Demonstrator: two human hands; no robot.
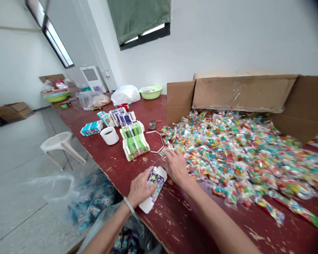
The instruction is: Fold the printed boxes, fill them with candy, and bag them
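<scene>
My left hand [142, 187] grips a small purple printed carton [159, 178] near the table's front edge, its white end flaps standing out at both ends. At the near edge of a heap of clear candy packets [228, 141], my right hand [175, 165] is bent with its fingers drawn together. Whatever those fingertips may hold is hidden or too small to make out. Just beyond the hands lie flat green cartons [134, 139] in a stack, beside a thin white hexagonal outline [163, 141] on the tabletop.
Cardboard walls [243, 93] back the candy heap. A white tape roll [109, 135], blue cartons [91, 128] and purple cartons [122, 117] stand farther left on the red table [100, 155]. Below its edge are bags of blue packs [91, 201]; a white stool [58, 143] stands on the floor.
</scene>
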